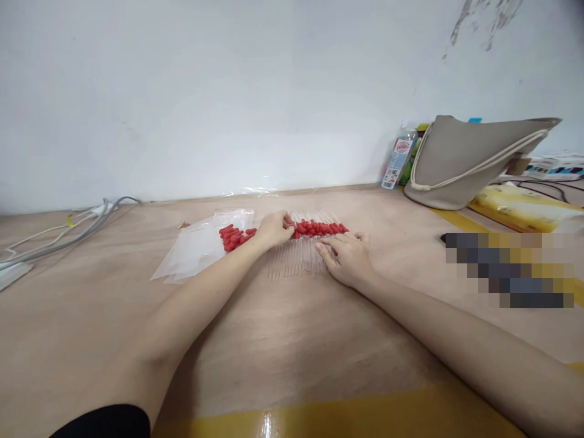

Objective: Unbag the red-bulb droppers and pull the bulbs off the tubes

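A row of clear, thin droppers (298, 258) with red rubber bulbs (322, 228) lies side by side in the middle of the table, tapered tips toward me. More pale, thin tubes (314, 216) stick out behind the bulbs. At the left end of the row, my left hand (275, 229) has its thumb and fingers pinched together at a red bulb, partly hidden by the fingers. My right hand (349, 258) rests at the right end with fingers stretched out, touching the tubes just below the bulbs. Loose red bulbs (232, 238) are heaped left of my left wrist.
Clear plastic bags (196, 249) lie under and beside the heap. Grey cables (98, 222) run along the left. A beige bag (469, 161), a carton (396, 163) and a yellow packet (515, 207) stand or lie at the back right. A white wall (228, 97) borders the table.
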A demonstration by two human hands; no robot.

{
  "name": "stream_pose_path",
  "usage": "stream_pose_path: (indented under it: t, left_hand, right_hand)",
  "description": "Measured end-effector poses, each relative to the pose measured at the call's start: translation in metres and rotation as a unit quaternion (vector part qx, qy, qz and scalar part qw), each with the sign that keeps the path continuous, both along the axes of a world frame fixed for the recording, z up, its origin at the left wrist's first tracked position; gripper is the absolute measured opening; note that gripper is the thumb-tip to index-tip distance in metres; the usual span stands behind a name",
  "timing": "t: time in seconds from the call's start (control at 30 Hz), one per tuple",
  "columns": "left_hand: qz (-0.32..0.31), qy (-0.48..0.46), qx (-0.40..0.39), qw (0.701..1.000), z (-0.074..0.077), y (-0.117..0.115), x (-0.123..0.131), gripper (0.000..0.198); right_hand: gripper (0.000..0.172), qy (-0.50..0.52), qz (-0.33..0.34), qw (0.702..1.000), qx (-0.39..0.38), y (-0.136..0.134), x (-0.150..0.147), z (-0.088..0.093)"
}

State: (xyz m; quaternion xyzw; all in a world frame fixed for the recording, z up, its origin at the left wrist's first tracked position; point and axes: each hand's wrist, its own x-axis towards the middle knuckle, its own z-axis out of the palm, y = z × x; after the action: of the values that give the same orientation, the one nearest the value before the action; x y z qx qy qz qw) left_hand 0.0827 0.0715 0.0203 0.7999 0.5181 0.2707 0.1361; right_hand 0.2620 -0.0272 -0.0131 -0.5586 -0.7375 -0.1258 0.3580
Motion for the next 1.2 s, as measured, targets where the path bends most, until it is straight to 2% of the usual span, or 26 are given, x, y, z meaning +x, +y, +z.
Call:
stream_pose_path:
  t: [0.2, 0.37, 0.7, 0.77, 0.83, 0.93, 1.03, 1.2]
  left_hand:
    - [0.085, -0.086, -0.042, 0.992, -0.007, 0.008, 0.001, 0.011]
    - [0.118, -0.154, -0.069, 0.979, -0.010, 0.018, 0.000, 0.011]
    - [0.136, -0.183, -0.044, 0.973, 0.000, -0.004, -0.015, 0.016]
    - [0.099, -0.195, -0.029, 0.975, -0.001, -0.015, -0.021, 0.018]
    - [0.024, -0.209, 0.001, 0.978, -0.004, -0.033, -0.030, 0.021]
    - [-0.063, -0.197, 0.057, 0.977, -0.011, -0.064, -0.048, 0.020]
    - [-0.123, -0.160, 0.081, 0.976, -0.020, -0.089, -0.064, 0.018]
    - [-0.171, -0.106, 0.121, 0.972, -0.028, -0.101, -0.073, 0.020]
  right_hand:
    - [0.031, 0.002, 0.001, 1.000, -0.005, -0.001, 0.000, 0.001]
    - [0.032, 0.001, -0.002, 1.000, -0.016, -0.001, 0.000, 0.002]
    - [0.031, 0.009, 0.001, 1.000, -0.021, -0.002, 0.000, 0.003]
    - [0.029, 0.012, -0.001, 1.000, -0.006, -0.001, 0.001, 0.002]
    - [0.030, 0.021, 0.003, 1.000, 0.021, -0.001, 0.002, 0.001]
    - [0.041, 0.031, 0.023, 0.997, 0.072, -0.001, 0.003, 0.001]
    - [0.051, -0.008, 0.068, 0.992, 0.106, -0.002, 0.002, 0.002]
    - [0.034, -0.090, 0.152, 0.977, 0.121, -0.006, 0.000, 0.005]
